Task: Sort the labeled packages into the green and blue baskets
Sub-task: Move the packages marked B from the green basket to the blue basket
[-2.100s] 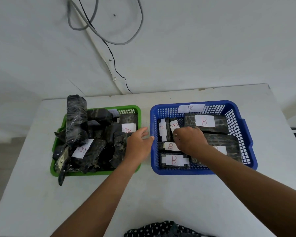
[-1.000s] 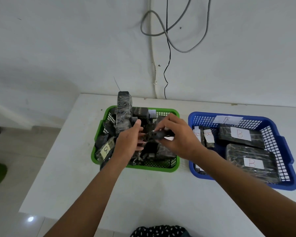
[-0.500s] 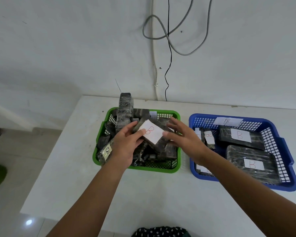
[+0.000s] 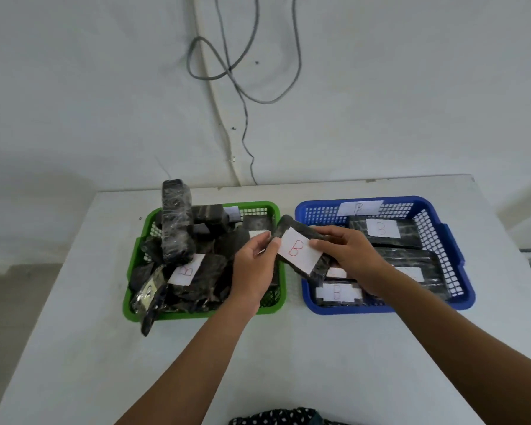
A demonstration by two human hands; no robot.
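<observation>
To the left of the left hand, the green basket (image 4: 138, 265) sits on the white worktop (image 4: 83, 363), heaped with dark wrapped packages. One long package (image 4: 176, 222) stands upright at its far left, and a package with a white "B" label (image 4: 187, 273) lies just below it. The left hand (image 4: 255, 268) hovers over the right edge of this basket, thumb and fingers pinching the left end of a held package (image 4: 298, 250). This dark package, its white label marked with a red "B", hangs tilted between the two hands, above the gap between the baskets. The right hand (image 4: 350, 256) pinches its right end. Under and beyond the right hand lies the blue basket (image 4: 460, 259), holding flat packages labelled "B"; one labelled package (image 4: 337, 292) lies just near of the right wrist.
</observation>
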